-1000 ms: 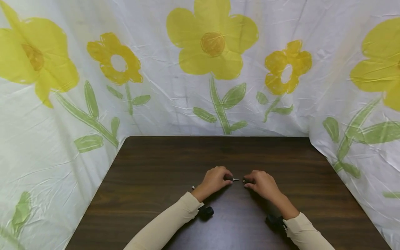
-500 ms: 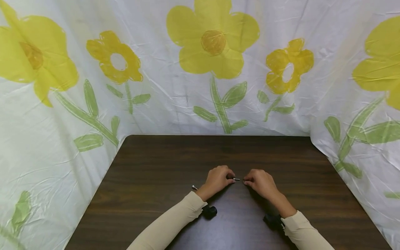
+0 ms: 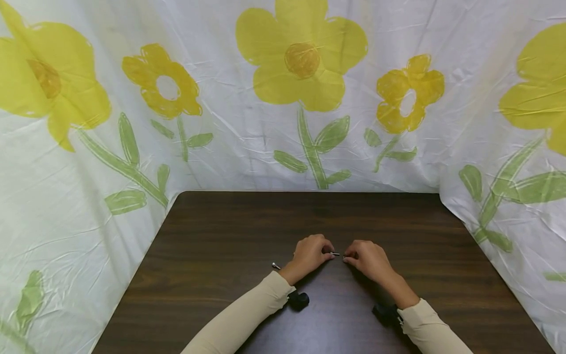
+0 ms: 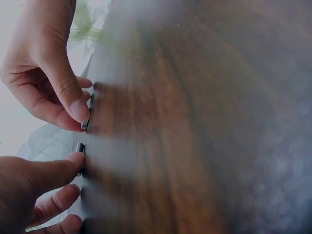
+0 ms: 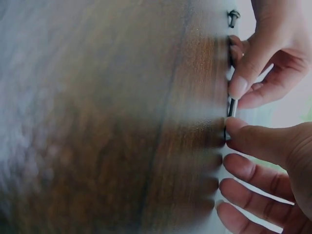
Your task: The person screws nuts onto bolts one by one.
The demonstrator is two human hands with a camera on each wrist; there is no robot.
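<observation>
Between thumb and fingers my left hand (image 3: 309,252) pinches a thin metal bolt (image 3: 335,253), its bare shank pointing toward the other hand. Its head is hidden by the fingertips. Facing it, my right hand (image 3: 370,257) pinches a small metal nut (image 4: 85,125), mostly covered by the fingertips. A narrow gap separates nut and bolt tip in the left wrist view; in the right wrist view the bolt (image 5: 233,107) reaches close to the right thumb. Both hands are low over the table. Another bolt (image 3: 276,265) lies left of my left wrist.
The dark wood-grain table (image 3: 212,231) spreads under both hands. A white curtain (image 3: 239,147) with yellow flowers hangs along its back and sides. Black wrist cameras sit under both cuffs, the left camera (image 3: 298,301) close to the tabletop.
My left hand has shifted slightly right, uncovering more of the loose bolt. The right hand has moved slightly left, its fingertips now covering more of the nut, and the gap has narrowed.
</observation>
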